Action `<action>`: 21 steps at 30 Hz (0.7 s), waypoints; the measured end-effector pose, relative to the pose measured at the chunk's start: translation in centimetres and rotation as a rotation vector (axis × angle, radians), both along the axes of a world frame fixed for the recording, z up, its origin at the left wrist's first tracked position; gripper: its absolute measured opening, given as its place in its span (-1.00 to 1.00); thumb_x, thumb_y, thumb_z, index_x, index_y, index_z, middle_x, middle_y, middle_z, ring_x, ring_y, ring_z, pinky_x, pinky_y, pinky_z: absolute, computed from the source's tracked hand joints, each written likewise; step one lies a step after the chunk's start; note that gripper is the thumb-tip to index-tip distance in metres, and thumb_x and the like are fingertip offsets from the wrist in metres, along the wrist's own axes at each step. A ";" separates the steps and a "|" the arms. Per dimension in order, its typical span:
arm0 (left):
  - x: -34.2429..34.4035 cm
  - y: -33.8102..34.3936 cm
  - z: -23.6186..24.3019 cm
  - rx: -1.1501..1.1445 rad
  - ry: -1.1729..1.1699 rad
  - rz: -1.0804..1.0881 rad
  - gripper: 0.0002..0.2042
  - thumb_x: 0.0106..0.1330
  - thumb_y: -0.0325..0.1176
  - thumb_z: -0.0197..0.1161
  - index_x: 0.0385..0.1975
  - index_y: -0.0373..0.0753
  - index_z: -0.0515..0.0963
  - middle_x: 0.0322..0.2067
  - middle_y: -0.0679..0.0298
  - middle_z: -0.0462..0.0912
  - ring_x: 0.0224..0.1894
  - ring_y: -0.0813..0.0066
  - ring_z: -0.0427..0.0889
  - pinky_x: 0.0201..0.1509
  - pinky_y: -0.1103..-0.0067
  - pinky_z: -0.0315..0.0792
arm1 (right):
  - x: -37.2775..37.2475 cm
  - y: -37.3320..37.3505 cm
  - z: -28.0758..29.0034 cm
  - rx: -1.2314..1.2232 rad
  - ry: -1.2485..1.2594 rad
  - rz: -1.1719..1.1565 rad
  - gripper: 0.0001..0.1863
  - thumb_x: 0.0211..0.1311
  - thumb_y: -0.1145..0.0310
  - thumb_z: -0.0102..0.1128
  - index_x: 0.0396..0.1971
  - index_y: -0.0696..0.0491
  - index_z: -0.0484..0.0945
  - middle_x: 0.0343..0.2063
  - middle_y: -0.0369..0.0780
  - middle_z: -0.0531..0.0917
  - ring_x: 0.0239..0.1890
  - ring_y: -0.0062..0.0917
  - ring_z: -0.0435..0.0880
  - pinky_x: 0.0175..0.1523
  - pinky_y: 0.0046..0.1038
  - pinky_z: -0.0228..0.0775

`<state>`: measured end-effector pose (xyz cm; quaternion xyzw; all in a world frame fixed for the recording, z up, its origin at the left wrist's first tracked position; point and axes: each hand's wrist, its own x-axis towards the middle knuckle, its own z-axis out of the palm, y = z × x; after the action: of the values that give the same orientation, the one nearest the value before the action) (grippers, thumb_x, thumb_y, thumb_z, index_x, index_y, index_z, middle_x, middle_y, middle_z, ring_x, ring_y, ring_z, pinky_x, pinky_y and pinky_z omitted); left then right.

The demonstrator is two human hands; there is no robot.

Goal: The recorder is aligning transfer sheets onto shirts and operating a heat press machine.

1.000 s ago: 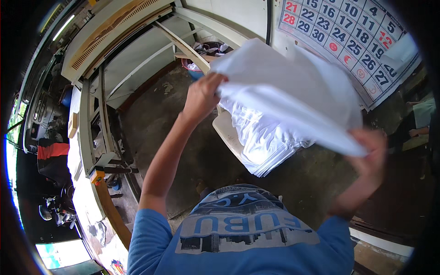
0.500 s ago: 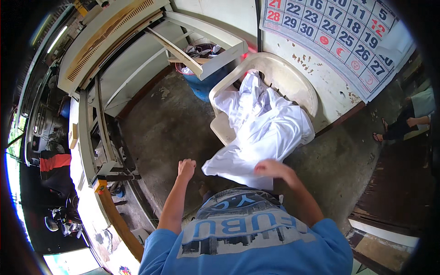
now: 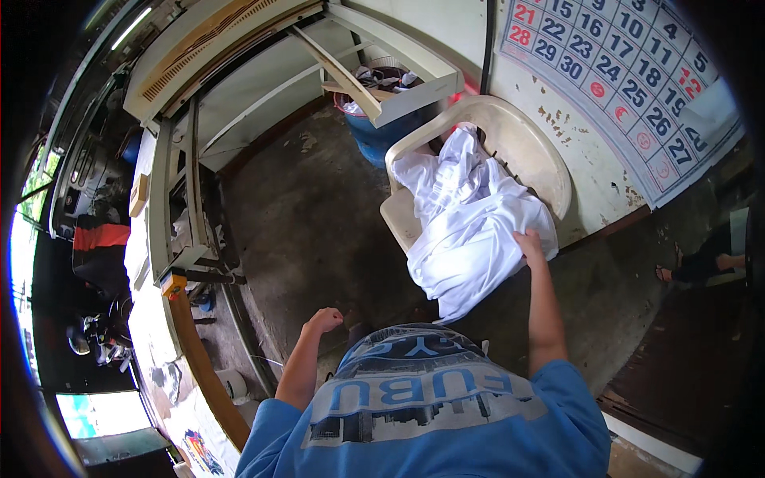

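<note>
A heap of white cloth (image 3: 478,231) lies over the seat of a cream plastic chair (image 3: 550,151), and its lower end hangs off the seat's near edge. My right hand (image 3: 529,244) reaches forward to the right side of the heap, its fingers closed on the fabric; the fingertips are partly lost in the folds. Away from the cloth, my left hand (image 3: 325,320) hangs over the floor with curled fingers, and nothing shows in it.
Behind the chair is a blue tub (image 3: 381,139) with cloths in it. A metal frame table (image 3: 183,183) runs along the left, beside a wood-edged counter (image 3: 199,366). A wall calendar (image 3: 613,72) hangs at the right. Another person's feet (image 3: 665,273) show far right.
My right hand has gone forward and right onto the cloth heap. The cloth's near end has drawn in toward the chair. My left hand remains a loose fist.
</note>
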<state>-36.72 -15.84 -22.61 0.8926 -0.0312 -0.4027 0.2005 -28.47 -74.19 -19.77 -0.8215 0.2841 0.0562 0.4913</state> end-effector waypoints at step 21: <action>-2.5 -0.8 -0.7 -0.017 -0.027 0.227 -0.70 0.03 -0.24 0.13 -0.23 -0.18 0.53 -0.30 0.17 0.59 -0.21 0.29 0.55 -0.12 0.46 0.41 | -10.8 7.7 -3.7 -0.474 -0.413 0.271 -0.90 0.02 0.51 -0.02 -0.42 0.12 0.45 -0.64 -0.08 0.53 -0.53 -0.27 0.54 -0.40 -0.34 0.34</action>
<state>-39.22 -16.61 -23.35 0.8940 0.0642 -0.3649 0.2518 -39.27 -66.51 -23.48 -0.9371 0.0720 -0.1141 0.3218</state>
